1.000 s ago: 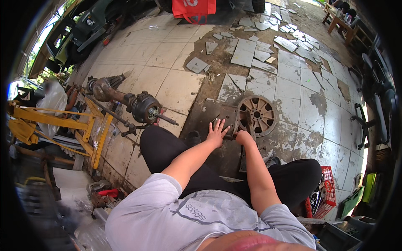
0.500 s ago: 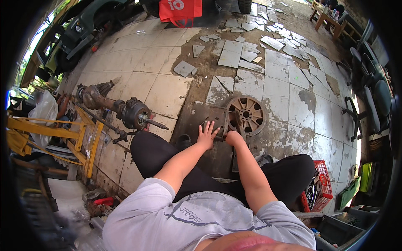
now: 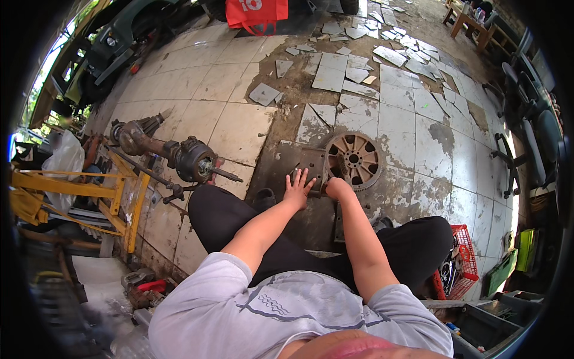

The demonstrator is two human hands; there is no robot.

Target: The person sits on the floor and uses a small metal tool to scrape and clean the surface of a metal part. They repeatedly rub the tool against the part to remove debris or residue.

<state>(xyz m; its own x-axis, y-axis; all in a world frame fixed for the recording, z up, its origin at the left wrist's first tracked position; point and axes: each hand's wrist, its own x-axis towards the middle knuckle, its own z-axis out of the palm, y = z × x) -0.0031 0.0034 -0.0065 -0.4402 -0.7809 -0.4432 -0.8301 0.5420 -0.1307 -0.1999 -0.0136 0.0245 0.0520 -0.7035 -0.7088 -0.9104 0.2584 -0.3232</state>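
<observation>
Pressing my left hand (image 3: 296, 190) on the plate (image 3: 307, 157), fingers spread, gripping nothing. Right hand (image 3: 339, 189) curled into a fist at the plate's near right side, just short of the wheel (image 3: 360, 159); can't tell what, if anything, is inside it. Plate lies in front of me between my knees, holes showing past my fingertips; toothed, spoked wheel sits right beside it, on the right.

Just changed: very little. View tipped a bit, so everything slid in the picture; both hands stayed at the plate, wheel and plate kept their places next to each other. Right fist maybe shifted slightly, too small to be sure. I'd read it as work still at the same spot, nothing lifted or turned over.

Around: rusty axle (image 3: 156, 145) off to my left, yellow frame (image 3: 72, 183) beyond it, red crate (image 3: 470, 270) of tools by my right knee, broken tiles (image 3: 329, 72) ahead.

Writing: red bag (image 3: 254, 13) at the top has pale characters, cut off by the edge. My shirt (image 3: 311, 305) has a wavy-line print, a drawing by the look of it. No markings legible on plate or wheel.
</observation>
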